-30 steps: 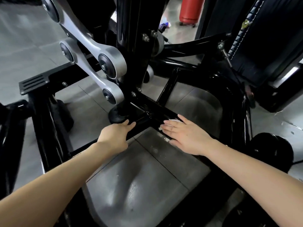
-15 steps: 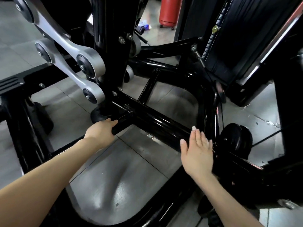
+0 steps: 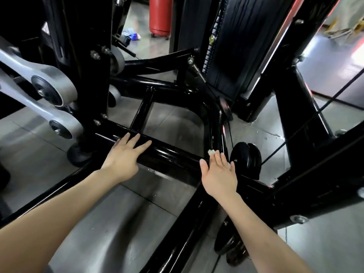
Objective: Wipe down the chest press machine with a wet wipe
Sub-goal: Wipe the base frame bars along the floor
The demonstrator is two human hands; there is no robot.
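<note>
Right hand (image 3: 218, 174), fingers straight, presses the wipe (image 3: 211, 152) onto the bend (image 3: 214, 125) at the right of the machine (image 3: 88, 66); just a scrap peeks out. Left hand (image 3: 120, 160) rests flat on the crossbar (image 3: 173, 154), holding nothing. I'd keep even pressure and follow the curve. No containers in sight.

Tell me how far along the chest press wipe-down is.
Done: hard to tell; the crossbar shines, perhaps wiped. In hand: the right hand presses the wipe against the frame's bend; the left hand rests flat on the crossbar. Left: probably the silver links and upright, away from the wipe.
</note>
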